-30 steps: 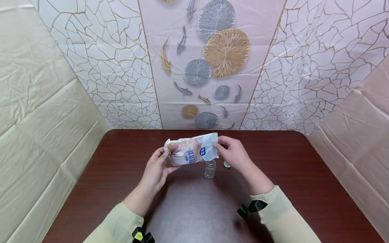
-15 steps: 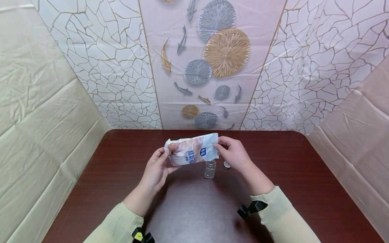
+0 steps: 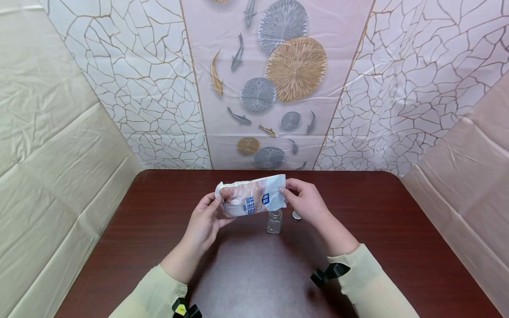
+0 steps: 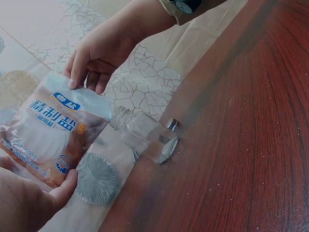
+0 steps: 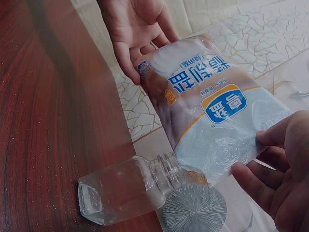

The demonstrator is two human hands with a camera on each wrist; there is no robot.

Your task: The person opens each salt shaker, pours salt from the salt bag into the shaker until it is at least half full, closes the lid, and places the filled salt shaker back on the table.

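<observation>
A plastic bag of salt (image 3: pixel 254 194), white and orange-brown with blue lettering, is held up above the table, lying nearly sideways. My left hand (image 3: pixel 204 223) grips its lower end, thumb in front and the other fingers partly behind it. At the opposite, pale blue end, my right hand (image 3: pixel 306 201) pinches the bag's edge between thumb and fingers. Just below that end a clear glass jar (image 3: pixel 274 224) stands upright and uncapped, its threaded mouth (image 5: pixel 169 171) beside the bag's edge in the right wrist view. Whether bag and jar touch, I cannot tell.
A small silvery lid (image 3: pixel 296 216) lies on the dark red-brown table (image 3: pixel 246 274), right of the jar and near my right wrist. Pale specks dot the tabletop in both wrist views. Patterned cloth (image 3: pixel 159 88) hangs behind the table's far edge.
</observation>
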